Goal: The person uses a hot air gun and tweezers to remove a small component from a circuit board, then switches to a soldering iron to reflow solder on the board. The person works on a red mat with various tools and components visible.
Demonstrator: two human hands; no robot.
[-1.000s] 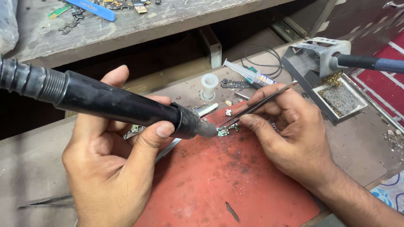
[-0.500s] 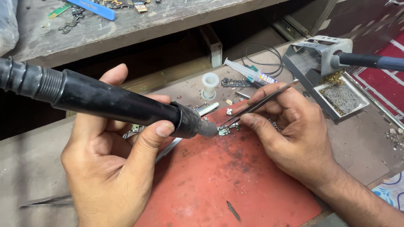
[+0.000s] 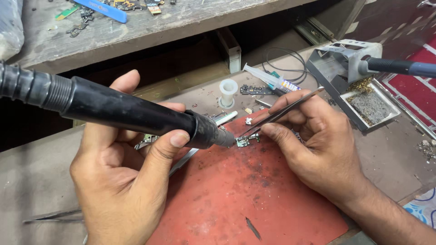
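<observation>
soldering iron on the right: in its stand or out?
In. The soldering iron sits in the grey metal stand, handle sticking out rightward, tip hidden inside; no hand touches it.

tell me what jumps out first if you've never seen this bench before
The thick black heat tool with a ribbed hose cuts across the left half, held in the left hand, its metal nozzle aimed at a small circuit board piece on the worn red rubber mat. From the right, the right hand steadies that piece with slim metal tweezers. Behind, at upper right, a grey metal iron stand holds a blue-handled iron.
</observation>
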